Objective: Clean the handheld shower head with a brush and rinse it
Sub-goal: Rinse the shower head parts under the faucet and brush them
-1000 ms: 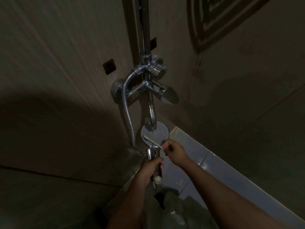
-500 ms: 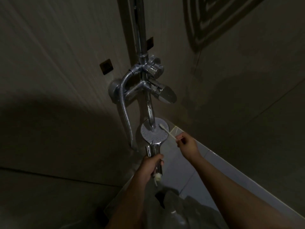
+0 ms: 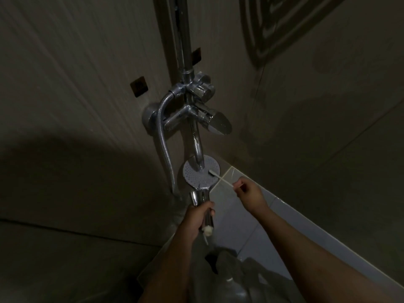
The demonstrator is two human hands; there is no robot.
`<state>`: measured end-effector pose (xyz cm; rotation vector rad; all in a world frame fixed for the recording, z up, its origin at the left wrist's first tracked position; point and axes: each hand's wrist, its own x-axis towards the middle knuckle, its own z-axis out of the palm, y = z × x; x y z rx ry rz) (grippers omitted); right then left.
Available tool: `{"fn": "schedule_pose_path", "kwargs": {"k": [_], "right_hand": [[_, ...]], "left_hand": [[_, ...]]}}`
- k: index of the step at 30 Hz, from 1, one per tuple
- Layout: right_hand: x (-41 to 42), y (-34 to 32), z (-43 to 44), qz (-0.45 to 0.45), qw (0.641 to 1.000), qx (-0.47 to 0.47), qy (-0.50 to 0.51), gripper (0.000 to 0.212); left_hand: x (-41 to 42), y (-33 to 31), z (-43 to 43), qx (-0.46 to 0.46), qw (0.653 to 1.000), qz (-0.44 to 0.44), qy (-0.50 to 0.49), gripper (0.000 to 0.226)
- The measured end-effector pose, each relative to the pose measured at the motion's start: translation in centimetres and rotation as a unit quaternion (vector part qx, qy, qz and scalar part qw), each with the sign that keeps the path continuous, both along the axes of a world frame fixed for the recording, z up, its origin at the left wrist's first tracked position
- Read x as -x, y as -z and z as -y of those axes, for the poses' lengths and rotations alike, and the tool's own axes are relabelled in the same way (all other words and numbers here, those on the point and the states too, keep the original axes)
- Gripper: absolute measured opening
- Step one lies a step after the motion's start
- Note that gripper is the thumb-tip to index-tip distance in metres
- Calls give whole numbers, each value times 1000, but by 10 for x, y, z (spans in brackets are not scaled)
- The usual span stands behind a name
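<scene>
The chrome handheld shower head [image 3: 197, 177] faces up at me, its round grey nozzle plate just under the tap spout. My left hand [image 3: 197, 218] is closed around its chrome handle, below the plate. A thin white brush [image 3: 220, 177], like a toothbrush, lies with its bristle end on the right edge of the nozzle plate. My right hand [image 3: 248, 193] pinches the far end of the brush handle, to the right of the shower head.
The chrome mixer valve with lever [image 3: 216, 124] and curved spout [image 3: 197, 147] is mounted on the wall directly above the shower head. A metal hose [image 3: 164, 145] loops down on the left. Dark tiled walls meet in the corner; pale floor tiles [image 3: 251, 226] lie below.
The brush moved from the lower left part of the nozzle plate across to its right edge, and my right hand shifted right and up with it. My left hand keeps its grip.
</scene>
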<state>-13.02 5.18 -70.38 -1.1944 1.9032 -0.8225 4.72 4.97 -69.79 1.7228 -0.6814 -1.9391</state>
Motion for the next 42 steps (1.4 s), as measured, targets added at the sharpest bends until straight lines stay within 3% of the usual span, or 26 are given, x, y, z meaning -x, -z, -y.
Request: {"fn": "schedule_pose_path", "kwargs": {"k": [7,11,19,30,35,39,42], "right_hand": [[1,-7,12,-10,998,6,64,20],[-3,-3,-2,13,999,-2,32,31],[-10,-11,-32,120,992,-29,-38,23],[0,-12,10,7,996,-43,80,12],[-23,-20,27,4,999,-18,33,20],[-44,-20,21,20,998,-10,-55,15],[-38,-15,7,43,994,-20,-98,32]], "left_hand": [[0,1,1,-7,1000,-6,5,16],[-2,5,1,-21,1000,-10,-11,15],[0,7,-4,-35,999,-19,-26,16],[-2,-6,-8,-7,1000,9,19,22],[-3,-15,-10,17,997,34,60,25],[-4,-17,-11,24,997,37,67,22],[-9,-16,-12,5,999,12,33,15]]}}
